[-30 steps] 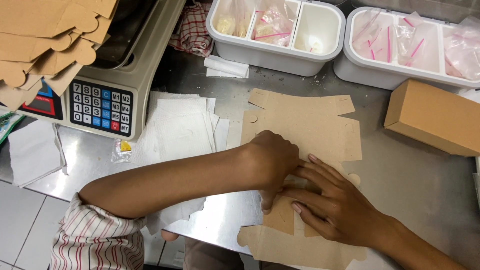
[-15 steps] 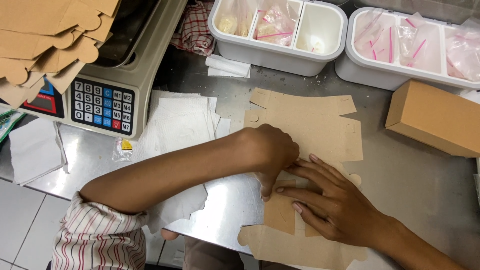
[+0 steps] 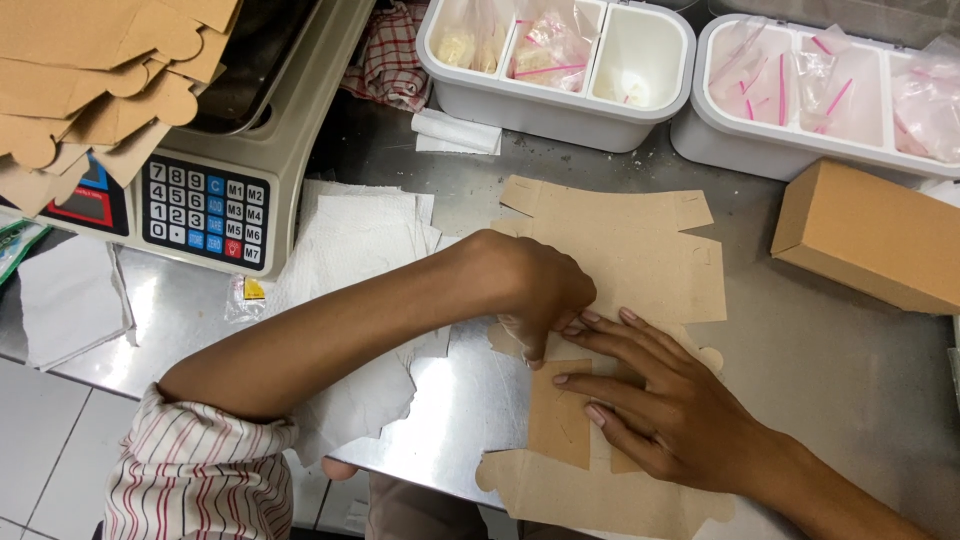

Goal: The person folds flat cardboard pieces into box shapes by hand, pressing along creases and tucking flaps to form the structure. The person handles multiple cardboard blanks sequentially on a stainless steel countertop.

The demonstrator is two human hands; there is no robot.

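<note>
The left hand (image 3: 535,290) has slid a little toward the counter's near edge along the flat cardboard box blank (image 3: 620,250), its fingers curled narrow and pinching down on a fold line. The right hand (image 3: 650,395) has barely moved; it lies flat and spread, pressing a folded flap (image 3: 560,410) of the blank. The crease looks to be getting sharpened along its length. The blank lies mid-counter, reaching to the near edge.

The stainless steel counter (image 3: 830,350) also carries white paper sheets (image 3: 345,250), a weighing scale (image 3: 215,190) at the left, a closed cardboard box (image 3: 870,235) at the right edge, and two white divided bins (image 3: 560,70) along the far edge.
</note>
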